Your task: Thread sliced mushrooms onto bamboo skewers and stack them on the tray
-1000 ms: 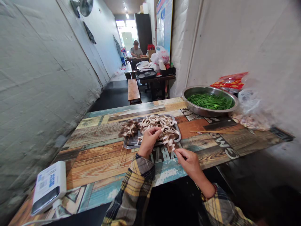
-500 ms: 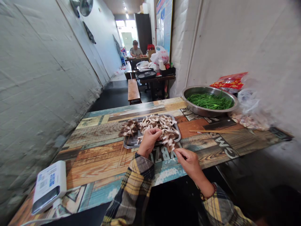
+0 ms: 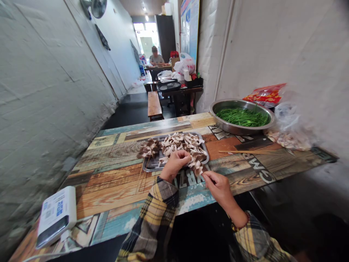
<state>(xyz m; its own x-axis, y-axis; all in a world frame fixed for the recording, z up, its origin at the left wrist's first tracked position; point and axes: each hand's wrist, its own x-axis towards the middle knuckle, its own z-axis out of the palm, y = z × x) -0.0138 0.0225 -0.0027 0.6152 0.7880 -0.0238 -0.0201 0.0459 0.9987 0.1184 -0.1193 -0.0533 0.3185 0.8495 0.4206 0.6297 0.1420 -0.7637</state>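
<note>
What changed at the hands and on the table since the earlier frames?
The bare left hand has shifted slightly right, toward the brown-white mushroom skewer; whether it holds anything is unclear. The bare right hand still pinches the skewer's lower end. The shallow grey tray and round steel basin of green stalks stayed put.

Both arms reach forward from the lower edge of the view, elbows out of sight. The left hand (image 3: 176, 165) angles up and to the right, its thumb and forefinger drawn together in a pinch, the other fingers curled and partly hidden. Its plaid left sleeve (image 3: 154, 222) reaches close to the hand. The right hand (image 3: 218, 185) sits slightly lower, pointing up and to the left, thumb pressed toward a bent forefinger. The right wrist (image 3: 236, 213) is bare down to a bracelet (image 3: 247, 220) beside the plaid right sleeve (image 3: 257, 236). The hands are near each other, apart.
</note>
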